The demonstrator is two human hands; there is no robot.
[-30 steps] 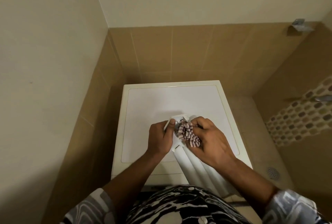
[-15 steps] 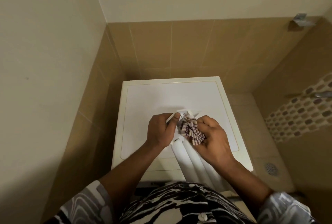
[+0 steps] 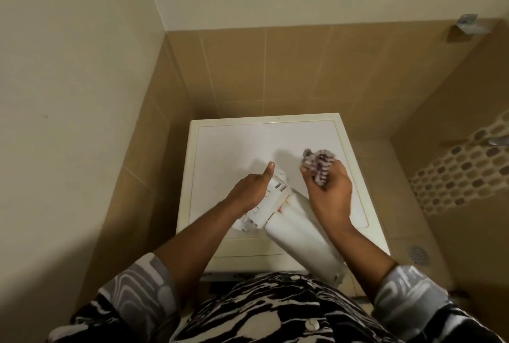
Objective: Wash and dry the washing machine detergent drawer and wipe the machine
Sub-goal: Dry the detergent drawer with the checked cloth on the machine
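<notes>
A white detergent drawer (image 3: 297, 235) lies slantwise on the white top of the washing machine (image 3: 234, 144), its near end sticking out over the front edge. My left hand (image 3: 252, 188) grips the drawer's far, ribbed end from the left, thumb raised. My right hand (image 3: 329, 191) is lifted off the drawer to the right and is shut on a crumpled striped cloth (image 3: 318, 162), which pokes out above the fingers.
The machine stands in a corner, with a cream and tan tiled wall close on its left and behind. To the right a tiled ledge drops to a floor with a round drain (image 3: 418, 254). A mosaic strip (image 3: 462, 174) and a metal fitting (image 3: 468, 23) are on the right wall.
My right hand has pulled the cloth off the drawer's far end and moved it up and to the right. The drawer has turned in my left hand, showing its ribbed side.
</notes>
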